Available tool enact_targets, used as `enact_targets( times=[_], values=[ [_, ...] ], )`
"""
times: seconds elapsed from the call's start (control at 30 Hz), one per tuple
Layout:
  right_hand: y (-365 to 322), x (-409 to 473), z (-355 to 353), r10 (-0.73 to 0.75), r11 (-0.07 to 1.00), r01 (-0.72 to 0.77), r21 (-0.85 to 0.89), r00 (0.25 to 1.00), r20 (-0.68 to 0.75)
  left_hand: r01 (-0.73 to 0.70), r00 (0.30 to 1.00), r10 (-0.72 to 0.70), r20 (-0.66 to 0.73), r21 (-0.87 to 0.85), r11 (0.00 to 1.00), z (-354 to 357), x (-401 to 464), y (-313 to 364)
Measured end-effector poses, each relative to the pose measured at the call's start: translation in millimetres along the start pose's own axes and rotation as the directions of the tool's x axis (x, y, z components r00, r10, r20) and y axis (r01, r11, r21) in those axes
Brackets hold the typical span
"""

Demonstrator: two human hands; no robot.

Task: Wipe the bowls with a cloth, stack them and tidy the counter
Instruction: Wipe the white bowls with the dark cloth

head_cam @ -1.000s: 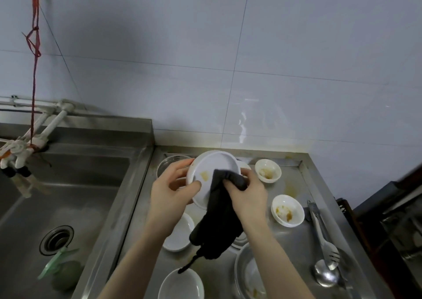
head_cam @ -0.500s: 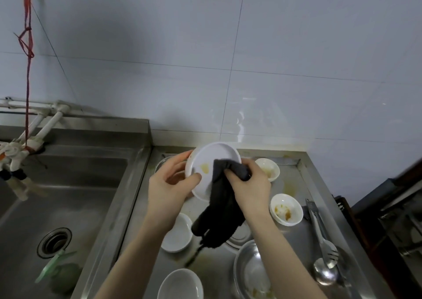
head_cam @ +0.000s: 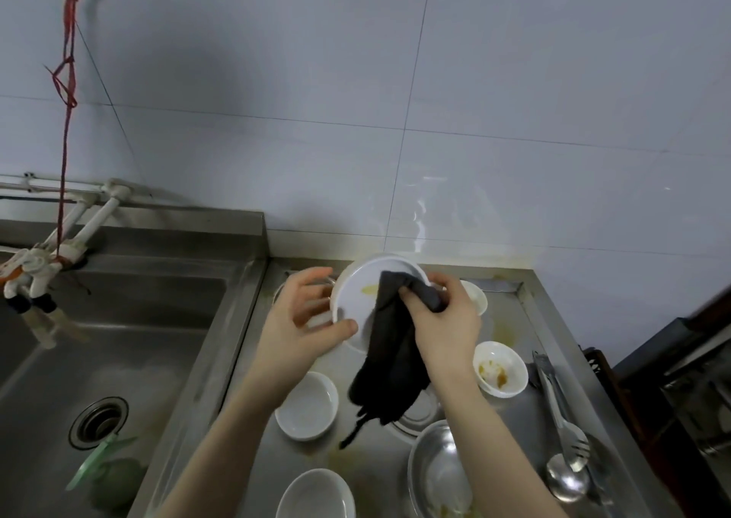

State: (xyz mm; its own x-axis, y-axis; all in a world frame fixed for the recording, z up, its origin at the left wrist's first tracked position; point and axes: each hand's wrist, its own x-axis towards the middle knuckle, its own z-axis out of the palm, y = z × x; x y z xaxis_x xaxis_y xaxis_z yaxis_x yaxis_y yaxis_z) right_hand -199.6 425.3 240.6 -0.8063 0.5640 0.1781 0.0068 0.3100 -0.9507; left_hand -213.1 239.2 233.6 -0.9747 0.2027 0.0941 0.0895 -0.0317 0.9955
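Clearly, the left hand (head_cam: 306,319) only pinches the tilted bowl (head_cam: 366,300) by its rim while the right hand (head_cam: 443,319), gripping the cloth (head_cam: 391,359), scrubs, so a hard push could slip it onto the table (head_cam: 510,311).

left hand (head_cam: 304,319): thumb and fingers spread, gripping | right hand (head_cam: 447,319): fingers curled, pinching

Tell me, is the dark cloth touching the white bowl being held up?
Touching. The head view shows the dark cloth pressed by the right hand against the white bowl's inner face.
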Motion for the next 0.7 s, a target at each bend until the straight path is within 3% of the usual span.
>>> enact_targets(
  times=[0.1, 0.17, 0.2, 0.27, 0.3, 0.33, 0.37, 0.4, 0.47, 0.5, 0.57, 0.63, 0.7],
  values=[
    [5, -4, 0, 0.023, 1.000, -0.022, -0.013, 0.999, 0.033, -0.037, 0.997, 0.037, -0.064, -0.008, 0.999, 5, -5, -4],
    [3, -3, 0, -0.167, 0.974, 0.169, -0.150, 0.986, 0.027, -0.068, 0.998, 0.067, 0.011, 0.093, 0.993, -1, 0, 0],
    [2, -1, -1, -0.324, 0.913, 0.326, -0.246, 0.945, 0.053, -0.080, 0.995, 0.068, 0.076, 0.170, 0.982, -5, 4, 4],
    [0, 2, 0, -0.619, 0.640, 0.649, -0.411, 0.753, 0.224, -0.124, 0.982, 0.070, 0.173, 0.321, 0.939, -6, 10, 10],
    [1, 3, 0, -0.696, 0.502, 0.740, -0.448, 0.653, 0.299, -0.145, 0.979, 0.085, 0.185, 0.344, 0.928, -4, 12, 13],
    [1, 6, 1, -0.724, 0.443, 0.770, -0.459, 0.610, 0.324, -0.156, 0.980, 0.103, 0.173, 0.324, 0.933, -3, 14, 14],
    [0, 7, 1, -0.711, 0.481, 0.748, -0.458, 0.638, 0.295, -0.148, 0.983, 0.113, 0.143, 0.265, 0.953, -2, 14, 15],
    [-2, 6, 1, -0.654, 0.595, 0.674, -0.437, 0.722, 0.225, -0.128, 0.988, 0.110, 0.106, 0.185, 0.974, -2, 13, 15],
    [-4, 0, 1, -0.377, 0.884, 0.380, -0.272, 0.924, 0.064, -0.081, 0.996, 0.079, 0.041, 0.050, 0.995, -2, 7, 9],
    [-3, -1, 1, -0.194, 0.972, 0.197, -0.127, 0.980, 0.033, -0.057, 0.998, 0.057, 0.020, 0.010, 0.998, 0, 3, 4],
    [-1, -3, 1, 0.010, 0.999, -0.012, 0.040, 0.999, 0.037, -0.029, 0.999, 0.029, -0.021, -0.024, 0.999, 5, -4, -4],
    [2, -3, 1, -0.019, 1.000, 0.019, 0.004, 0.998, 0.058, -0.033, 0.999, 0.033, -0.039, -0.016, 0.999, 6, -5, -5],
    [1, -1, -1, -0.223, 0.961, 0.231, -0.152, 0.973, 0.064, -0.050, 0.998, 0.049, 0.030, 0.060, 0.997, -1, 0, -2]
  ],
)
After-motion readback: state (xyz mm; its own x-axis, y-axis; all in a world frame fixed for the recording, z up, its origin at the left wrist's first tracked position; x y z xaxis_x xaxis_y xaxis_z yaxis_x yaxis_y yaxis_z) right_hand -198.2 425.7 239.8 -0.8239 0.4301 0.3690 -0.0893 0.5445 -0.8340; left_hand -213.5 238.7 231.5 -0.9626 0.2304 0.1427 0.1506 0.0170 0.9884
